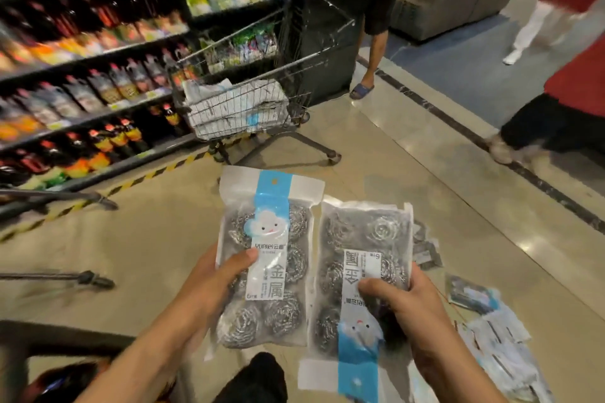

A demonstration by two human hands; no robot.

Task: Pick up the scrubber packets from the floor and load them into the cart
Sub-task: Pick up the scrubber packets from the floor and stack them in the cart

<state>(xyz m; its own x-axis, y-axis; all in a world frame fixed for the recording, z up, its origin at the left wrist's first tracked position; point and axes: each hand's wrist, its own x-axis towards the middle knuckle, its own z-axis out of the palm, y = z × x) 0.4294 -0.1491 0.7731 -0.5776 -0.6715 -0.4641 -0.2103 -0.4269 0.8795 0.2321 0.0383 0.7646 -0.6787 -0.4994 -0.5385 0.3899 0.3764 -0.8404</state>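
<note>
Above the floor, the left hand (209, 285) pinches one scrubber packet (266, 255) upright, thumb across its label, while the right hand (406, 307) grips a second packet (357, 275) turned upside down just beside it. More packets (497, 347) lie on the floor at right; the cart (248, 88) stands ahead.

Cart (248, 98) ahead beside shelves (82, 75) on its left; loose packets (497, 347) on floor (157, 239) at right.

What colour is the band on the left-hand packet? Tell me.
Light blue band, on a white-topped packet; head view.
</note>
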